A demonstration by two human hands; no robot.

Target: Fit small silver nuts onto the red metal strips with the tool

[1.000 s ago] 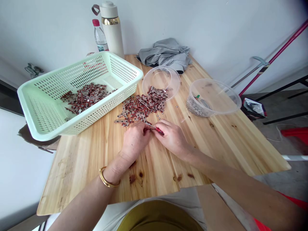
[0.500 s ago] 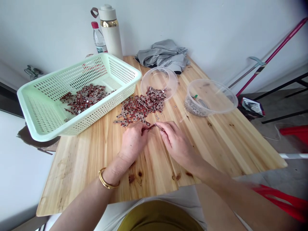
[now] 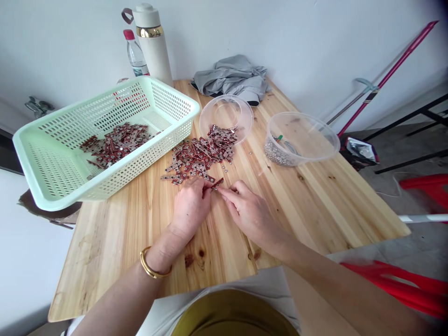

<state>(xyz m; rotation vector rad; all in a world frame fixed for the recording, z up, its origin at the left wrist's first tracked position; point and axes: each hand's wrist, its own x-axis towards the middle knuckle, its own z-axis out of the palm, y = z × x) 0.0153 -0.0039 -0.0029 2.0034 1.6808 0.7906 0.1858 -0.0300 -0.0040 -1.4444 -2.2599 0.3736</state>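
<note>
My left hand [image 3: 192, 201] is closed, with thumb and fingers pinching one end of a narrow reddish-brown strip [image 3: 218, 182] whose other end sticks out to the upper right. My right hand [image 3: 247, 209] is closed too; its fingertips meet the strip's lower side beside my left thumb. Whatever is pinched there is too small to make out. Just beyond my hands lies a loose pile of similar strips [image 3: 199, 156], reddish-brown with silvery metal pieces and holes. A few tiny metal pieces [image 3: 226, 171] lie at the pile's right edge.
A pale green basket [image 3: 140, 175] with more strips stands at the left. A clear round tub [image 3: 315, 158] holding small metal parts is at the right, and a round plastic lid [image 3: 245, 112] lies behind the pile. Grey cloth [image 3: 234, 77], a white flask [image 3: 154, 51] and a bottle [image 3: 136, 56] are farther back.
My right fingertips have moved left along the strip, from its free end to beside my left thumb. The strip's far end now sticks out. The whole view has shifted slightly.
</note>
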